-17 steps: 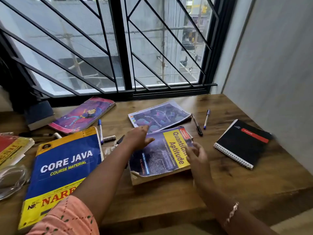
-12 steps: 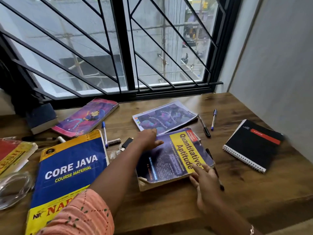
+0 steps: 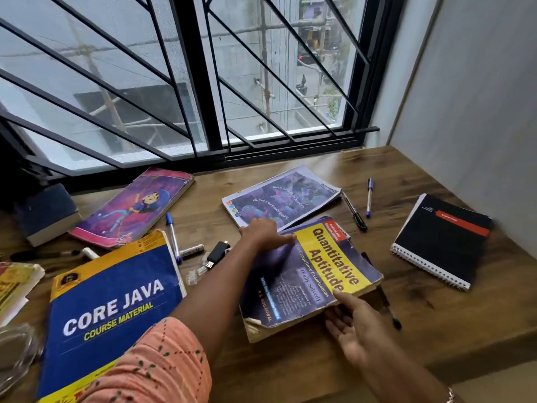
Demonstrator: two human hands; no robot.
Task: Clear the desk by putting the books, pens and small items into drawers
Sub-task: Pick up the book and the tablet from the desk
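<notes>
A big window [image 3: 261, 82] is seen far past the left grip [image 3: 263, 234]. It is crossed by black slanted bars [image 3: 139, 91] and split by a thick black post [image 3: 197, 74]. Through the glass, a grey building [image 3: 241, 53] and a bit of street [image 3: 308, 80] are shown in soft daylight. A plain grey wall [image 3: 479, 112] is found well to the right of the right grip [image 3: 357, 330]. Under both grips a brown wooden bench [image 3: 436, 321] is spread, and its far side is met by the window.
</notes>
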